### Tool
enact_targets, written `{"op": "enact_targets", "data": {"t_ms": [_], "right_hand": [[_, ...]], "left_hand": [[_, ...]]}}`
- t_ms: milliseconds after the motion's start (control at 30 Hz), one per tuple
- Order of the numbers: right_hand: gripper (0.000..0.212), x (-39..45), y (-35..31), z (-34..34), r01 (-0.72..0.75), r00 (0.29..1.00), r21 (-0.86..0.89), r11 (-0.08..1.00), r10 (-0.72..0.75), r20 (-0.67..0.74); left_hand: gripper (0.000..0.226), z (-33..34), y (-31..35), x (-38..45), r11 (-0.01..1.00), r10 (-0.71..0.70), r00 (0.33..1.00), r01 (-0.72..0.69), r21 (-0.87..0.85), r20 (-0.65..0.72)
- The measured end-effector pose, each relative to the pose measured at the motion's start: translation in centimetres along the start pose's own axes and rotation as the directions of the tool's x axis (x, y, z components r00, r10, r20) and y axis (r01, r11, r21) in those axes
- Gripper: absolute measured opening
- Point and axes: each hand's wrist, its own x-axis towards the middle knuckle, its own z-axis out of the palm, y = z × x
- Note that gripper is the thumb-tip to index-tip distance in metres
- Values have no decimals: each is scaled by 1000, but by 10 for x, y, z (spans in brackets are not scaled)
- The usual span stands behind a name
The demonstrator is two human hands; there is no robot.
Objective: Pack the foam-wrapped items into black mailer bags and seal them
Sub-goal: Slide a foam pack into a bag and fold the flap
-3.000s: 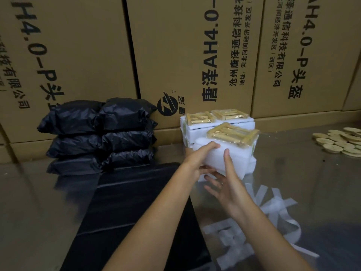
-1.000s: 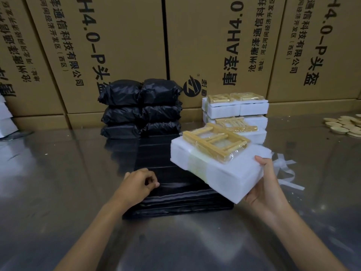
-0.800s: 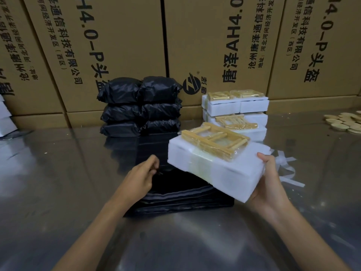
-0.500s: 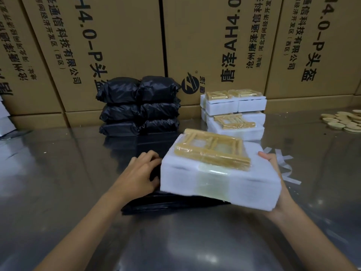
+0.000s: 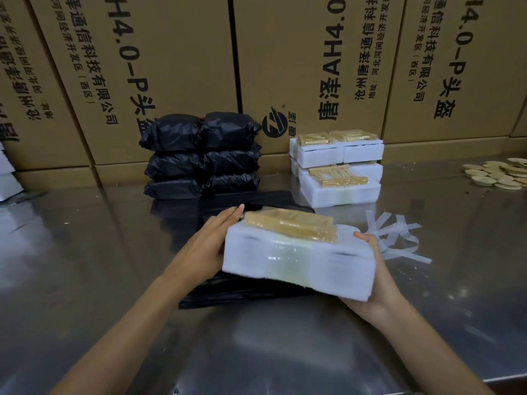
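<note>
A white foam-wrapped item [image 5: 296, 262] with a yellow wooden piece taped on top is held level over a flat stack of empty black mailer bags [image 5: 228, 292]. My right hand [image 5: 370, 280] grips its right end from below and the side. My left hand [image 5: 205, 246] lies flat against its left end, fingers extended toward the bags behind. More foam-wrapped items [image 5: 336, 166] are stacked at the back right. Several packed black bags [image 5: 202, 155] are piled at the back centre.
The work surface is a shiny metal table [image 5: 85, 266]. Large cardboard boxes [image 5: 171, 67] form a wall behind. Loose white tape strips [image 5: 396, 238] lie right of the held item. Round pale discs [image 5: 496, 175] sit far right. White foam [image 5: 7, 178] shows at the left edge.
My right hand carried the foam-wrapped item from the back stack to above the mailer bags and levelled it. My left hand moved from the bag stack to the item's left end.
</note>
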Motion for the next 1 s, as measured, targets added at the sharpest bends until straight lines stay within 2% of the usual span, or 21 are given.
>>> {"op": "enact_targets", "data": {"t_ms": [100, 233, 333, 400, 500, 567, 633, 667, 700, 733, 800, 867, 900, 967, 1000], "right_hand": [[53, 2, 1, 4, 65, 998, 5, 998, -65, -23], [53, 3, 9, 13, 111, 993, -87, 990, -115, -41], [53, 2, 23, 25, 74, 995, -11, 997, -74, -70], [58, 3, 32, 36, 39, 998, 51, 998, -37, -41], [59, 6, 41, 45, 36, 999, 64, 997, -35, -13], [58, 6, 45, 47, 65, 997, -10, 998, -65, -28], [57, 6, 49, 46, 93, 995, -122, 988, -98, -35], [57, 5, 52, 46, 100, 994, -152, 983, -106, -35], [57, 5, 54, 46, 103, 993, -169, 980, -110, -34], [57, 4, 56, 46, 106, 993, -180, 978, -113, -29], [57, 1, 58, 48, 114, 993, -211, 971, -120, -16], [58, -2, 58, 50, 120, 992, -247, 962, -123, 3], [59, -3, 57, 51, 120, 992, -261, 958, -124, 1], [59, -2, 54, 50, 116, 992, -276, 954, -122, -6], [57, -1, 51, 49, 117, 992, -282, 952, -123, -4]], "left_hand": [[85, 6, 0, -3, 997, -59, 998, 57, -58, -36], [84, 17, 11, -1, 989, -105, 988, 92, -114, -116], [84, 33, 35, -3, 993, -54, 988, 39, -107, -145], [83, 47, 50, -6, 995, -27, 987, 11, -99, -159], [71, 49, 60, -7, 983, -113, 966, 75, -165, -234], [56, 33, 58, -2, 964, -202, 911, 121, -236, -360], [37, 14, 57, 13, 968, -207, 850, 105, -228, -484], [29, 5, 58, 25, 973, -187, 849, 89, -214, -494], [24, -1, 61, 41, 978, -162, 877, 80, -194, -453], [29, -4, 66, 59, 986, -124, 920, 72, -150, -372], [54, -2, 77, 96, 996, -82, 989, 79, -29, -126], [59, 7, 88, 125, 990, -142, 986, 140, 29, 90], [51, 12, 92, 134, 980, -197, 969, 199, 6, 151], [28, 21, 97, 144, 947, -305, 941, 316, -58, 149], [26, 24, 99, 145, 939, -329, 938, 338, -67, 113]]}}
